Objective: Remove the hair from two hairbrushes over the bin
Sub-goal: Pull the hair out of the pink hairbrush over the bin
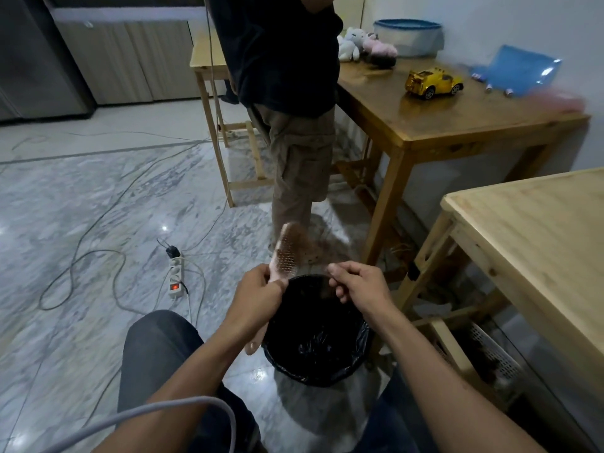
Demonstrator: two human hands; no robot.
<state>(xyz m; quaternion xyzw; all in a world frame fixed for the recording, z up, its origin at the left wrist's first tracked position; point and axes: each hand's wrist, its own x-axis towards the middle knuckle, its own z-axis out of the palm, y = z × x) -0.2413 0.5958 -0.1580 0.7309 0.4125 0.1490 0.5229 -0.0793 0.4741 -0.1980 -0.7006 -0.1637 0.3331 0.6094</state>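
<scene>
A pink hairbrush [287, 253] is held upright over the far left rim of a bin lined with a black bag [315, 335]. My left hand [258, 289] grips its neck, and the handle end sticks out below the hand. A wad of brown hair [310, 246] hangs from the bristles on the right side. My right hand [356, 284] is over the bin, with its thumb and fingertips pinched near the hair strands. I cannot tell whether strands are between those fingertips. No second hairbrush is in view.
A person in a dark shirt and khaki trousers [294, 125] stands just beyond the bin. A dark wooden table [457, 112] holds a yellow toy car [433, 81] and plush toys. A pale wooden table [536, 250] is at right. A power strip [175, 277] and cables lie on the marble floor.
</scene>
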